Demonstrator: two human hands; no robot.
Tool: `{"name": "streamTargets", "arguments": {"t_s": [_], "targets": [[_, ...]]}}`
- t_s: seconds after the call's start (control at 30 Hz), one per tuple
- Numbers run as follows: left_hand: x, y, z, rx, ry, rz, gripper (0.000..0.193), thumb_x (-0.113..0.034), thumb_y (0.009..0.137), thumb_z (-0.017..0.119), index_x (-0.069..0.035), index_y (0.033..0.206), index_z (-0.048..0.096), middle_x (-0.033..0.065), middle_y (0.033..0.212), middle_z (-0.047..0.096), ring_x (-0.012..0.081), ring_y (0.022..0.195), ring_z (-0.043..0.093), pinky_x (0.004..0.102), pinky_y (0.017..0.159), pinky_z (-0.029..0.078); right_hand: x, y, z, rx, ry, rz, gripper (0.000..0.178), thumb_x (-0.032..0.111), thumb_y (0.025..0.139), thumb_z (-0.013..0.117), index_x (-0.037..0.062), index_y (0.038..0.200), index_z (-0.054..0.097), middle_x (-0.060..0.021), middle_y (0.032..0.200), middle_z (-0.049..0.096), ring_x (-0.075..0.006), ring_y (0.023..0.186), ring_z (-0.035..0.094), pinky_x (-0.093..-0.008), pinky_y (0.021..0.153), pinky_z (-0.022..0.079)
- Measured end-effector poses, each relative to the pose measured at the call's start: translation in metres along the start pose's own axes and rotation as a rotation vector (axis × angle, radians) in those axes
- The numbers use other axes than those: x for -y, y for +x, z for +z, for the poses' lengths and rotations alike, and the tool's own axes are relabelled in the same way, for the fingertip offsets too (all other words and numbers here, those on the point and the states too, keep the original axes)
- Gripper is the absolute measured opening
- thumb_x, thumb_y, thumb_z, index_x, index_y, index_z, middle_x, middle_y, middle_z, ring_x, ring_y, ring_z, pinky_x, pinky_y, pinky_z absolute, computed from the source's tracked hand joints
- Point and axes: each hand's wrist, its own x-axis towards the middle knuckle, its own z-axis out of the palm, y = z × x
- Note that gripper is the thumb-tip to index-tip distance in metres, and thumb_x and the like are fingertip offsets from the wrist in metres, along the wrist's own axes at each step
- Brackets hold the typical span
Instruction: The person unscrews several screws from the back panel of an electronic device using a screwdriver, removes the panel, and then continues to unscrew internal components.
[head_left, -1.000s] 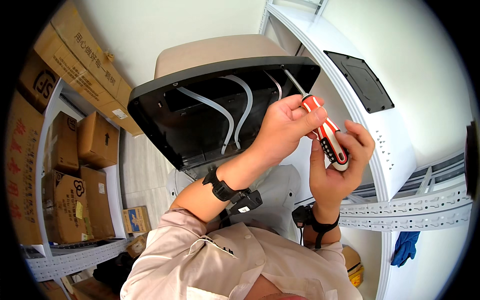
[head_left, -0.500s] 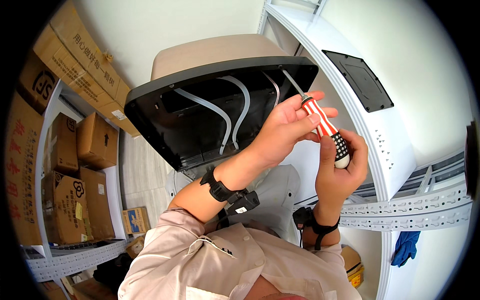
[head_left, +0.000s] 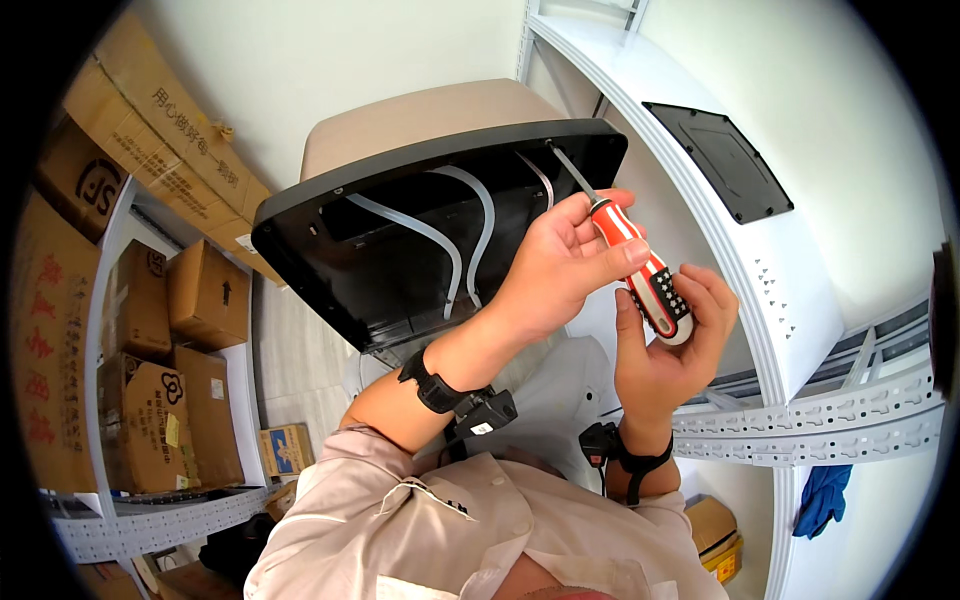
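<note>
A screwdriver (head_left: 627,237) with a red-and-white striped handle and a black, white-starred rear part slants up and left. Its metal shaft reaches the black rim near the upper right corner of a large hollow case (head_left: 400,262), which has a beige outer shell. My left hand (head_left: 563,262) is closed around the front of the handle, thumb on top. Lower down, my right hand (head_left: 672,345) curls loosely about the handle's rounded end, thumb on one side and fingers on the other. The screw or hole at the tip is too small to make out. Two pale flexible tubes (head_left: 487,215) hang inside the case.
On the white shelf at right lie a black rectangular panel (head_left: 718,160) and several small screws (head_left: 775,300) in rows. Cardboard boxes (head_left: 208,300) fill the rack at left. A blue cloth (head_left: 823,500) hangs at lower right, below a perforated metal beam (head_left: 800,433).
The screwdriver handle has turned about its length, showing a different side. My right fingers have loosened and spread somewhat around its end. The case sits slightly lower and further left in view.
</note>
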Motion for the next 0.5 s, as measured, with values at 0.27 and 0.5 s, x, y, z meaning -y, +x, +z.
{"name": "streamTargets", "arguments": {"t_s": [0.27,0.5], "targets": [[0.003,0.003,0.000,-0.014,0.022,-0.017,0.052,-0.002,0.087,0.066,0.001,0.133,0.043,0.0134,0.116,0.064,0.0189,0.101,0.065,0.0322,0.089,0.052,-0.005,-0.006,0.004,0.024,0.166,0.152,0.049,0.010,0.078,0.076,0.0006,0.117,0.049,-0.0149,0.113,0.054,-0.0251,0.099,0.055,-0.0336,0.086,0.045],[-0.003,0.004,-0.002,0.083,0.010,-0.056,0.065,0.001,0.085,0.064,0.002,0.141,0.032,0.0168,0.128,0.057,0.0226,0.113,0.060,0.0359,0.098,0.048,-0.019,-0.005,0.000,0.068,0.200,0.100,0.042,0.010,0.083,0.073,0.0009,0.117,0.051,-0.0133,0.113,0.055,-0.0223,0.099,0.056,-0.0323,0.088,0.045]]}}
